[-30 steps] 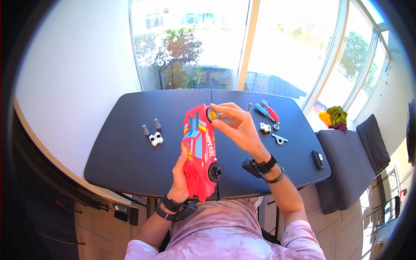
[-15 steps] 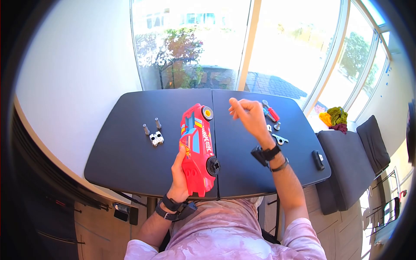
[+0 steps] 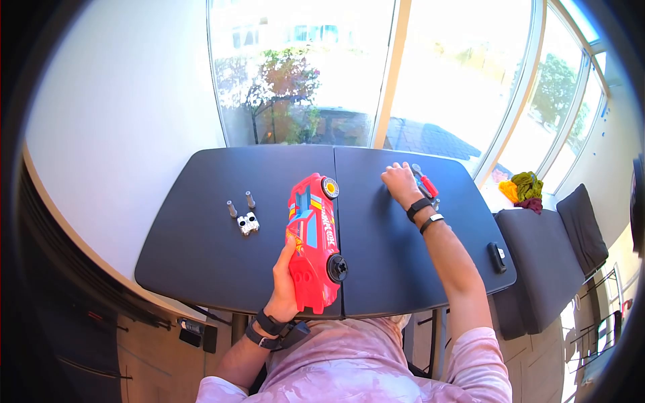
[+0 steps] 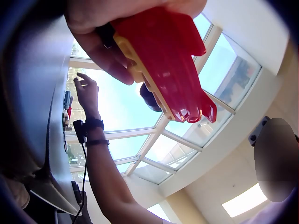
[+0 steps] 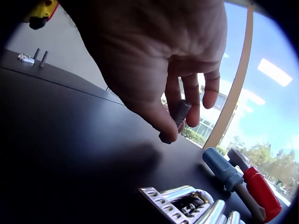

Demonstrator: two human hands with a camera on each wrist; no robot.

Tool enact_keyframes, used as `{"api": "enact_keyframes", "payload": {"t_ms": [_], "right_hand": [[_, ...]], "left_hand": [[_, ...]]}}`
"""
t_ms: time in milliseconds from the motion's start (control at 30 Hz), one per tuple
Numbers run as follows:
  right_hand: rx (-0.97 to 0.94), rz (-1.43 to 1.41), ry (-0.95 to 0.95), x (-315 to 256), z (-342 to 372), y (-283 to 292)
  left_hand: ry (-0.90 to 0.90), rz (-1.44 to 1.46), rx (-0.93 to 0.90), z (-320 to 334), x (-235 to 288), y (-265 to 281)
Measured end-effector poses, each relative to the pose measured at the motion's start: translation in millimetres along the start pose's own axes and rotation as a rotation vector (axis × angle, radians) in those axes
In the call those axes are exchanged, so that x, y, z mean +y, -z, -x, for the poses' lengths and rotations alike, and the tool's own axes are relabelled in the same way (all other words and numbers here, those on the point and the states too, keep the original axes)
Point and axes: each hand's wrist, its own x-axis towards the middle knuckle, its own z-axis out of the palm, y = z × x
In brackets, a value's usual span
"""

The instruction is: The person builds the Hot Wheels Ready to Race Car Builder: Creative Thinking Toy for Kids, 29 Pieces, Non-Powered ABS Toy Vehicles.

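Note:
A red toy car with a yellow-hubbed wheel and a black wheel is held on end above the table by my left hand. Its yellow underside edge shows in the left wrist view. Over the table's far right part, my right hand pinches a grey toy bolt between thumb and fingers. Close to that hand lie a blue-handled screwdriver, a red-handled tool and a silver engine-like piece. In the head view the right hand and wrist hide part of them.
On the left half of the black table two grey bolts stand by a silver piece. A small black object lies near the right edge. Beyond is a dark seat with coloured cloths behind it; windows line the far side.
My right hand has left the car's yellow-hubbed wheel, moved right to the tools, and now pinches a grey bolt. The left hand keeps holding the car in nearly the same place.

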Motion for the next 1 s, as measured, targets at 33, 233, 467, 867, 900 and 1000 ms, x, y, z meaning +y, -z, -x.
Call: {"api": "enact_keyframes", "payload": {"t_ms": [33, 233, 467, 867, 900, 1000], "right_hand": [[0.091, -0.09, -0.025, -0.8, 0.8, 3.2], [0.445, -0.924, -0.15, -12.9, 25.1, 104.5], [0.451, -1.985, -0.018, -48.6, 60.8, 197.7], [0.68, -1.403, 0.02, -71.7, 75.4, 204.8], [0.666, -1.358, 0.01, -72.5, 78.0, 209.9], [0.67, -1.271, 0.025, -72.7, 82.4, 210.8]], "left_hand": [[-0.004, 0.003, -0.001, -0.5, 0.3, -0.7], [-0.006, 0.004, -0.007, -1.3, -0.5, 0.1], [-0.011, 0.005, -0.028, -0.3, 0.1, -1.2], [0.046, 0.008, -0.036, 1.9, 3.5, -1.6], [0.048, 0.009, -0.037, 1.6, 3.8, -1.4], [0.047, 0.008, -0.04, 3.5, 3.3, -1.8]]}}
